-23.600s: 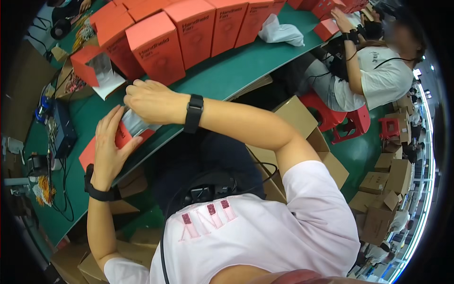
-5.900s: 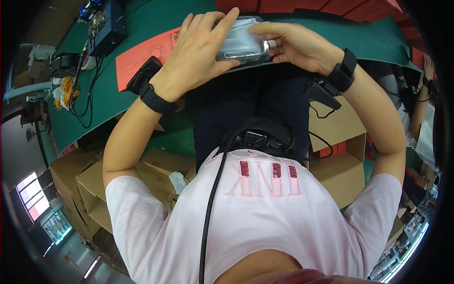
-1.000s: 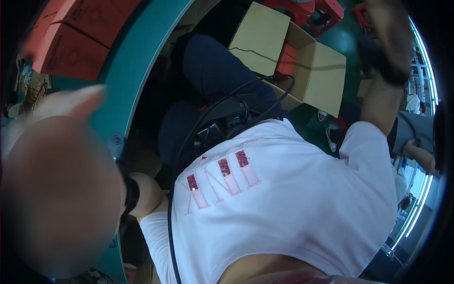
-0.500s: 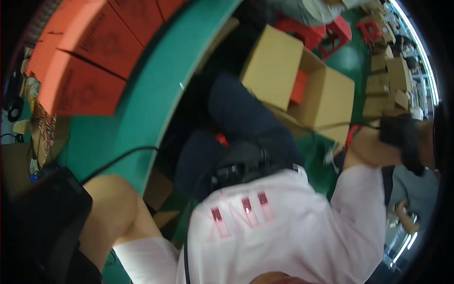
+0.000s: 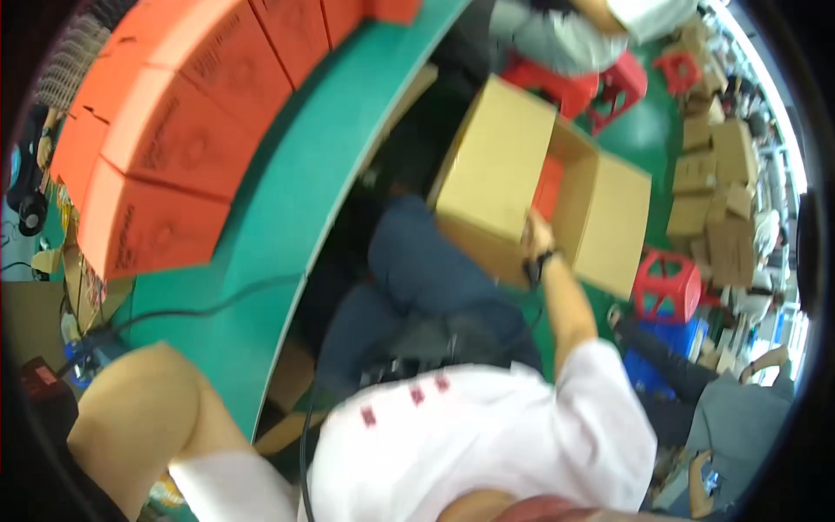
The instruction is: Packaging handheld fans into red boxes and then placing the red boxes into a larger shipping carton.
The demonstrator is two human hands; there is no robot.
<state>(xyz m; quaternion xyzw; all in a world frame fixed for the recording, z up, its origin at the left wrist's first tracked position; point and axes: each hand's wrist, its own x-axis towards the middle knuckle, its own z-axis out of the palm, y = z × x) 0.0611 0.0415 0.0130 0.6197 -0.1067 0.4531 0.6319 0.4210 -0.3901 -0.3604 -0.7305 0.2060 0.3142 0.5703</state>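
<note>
- Apparently, the right hand point(image 5: 539, 235) is at the mouth of an open cardboard carton point(image 5: 499, 157), its fingers small and blurred; I cannot tell whether they grip anything.
- Just beyond that hand, at 12 o'clock from it, a red box point(image 5: 547, 184) sits inside the carton, which stands at 2 o'clock in the view with its flaps spread.
- A dark wristband point(image 5: 536, 270) circles the right wrist.
- Left hand: outside the view, so its fingers cannot be read; the bent left arm point(image 5: 148, 396) comes in at 8 o'clock, beside a black device point(image 5: 45, 387).
- Green bench point(image 5: 304, 165): curves from 12 o'clock down toward 8, with a black cable point(image 5: 217, 306) lying across it.
- Red cartons point(image 5: 165, 228) stand packed side by side on it around 10 o'clock.
- Farther out, a red stool point(image 5: 668, 283) stands at 3 o'clock, brown boxes point(image 5: 729, 244) are stacked behind it, and a co-worker in grey point(image 5: 739, 426) shows at 4.
</note>
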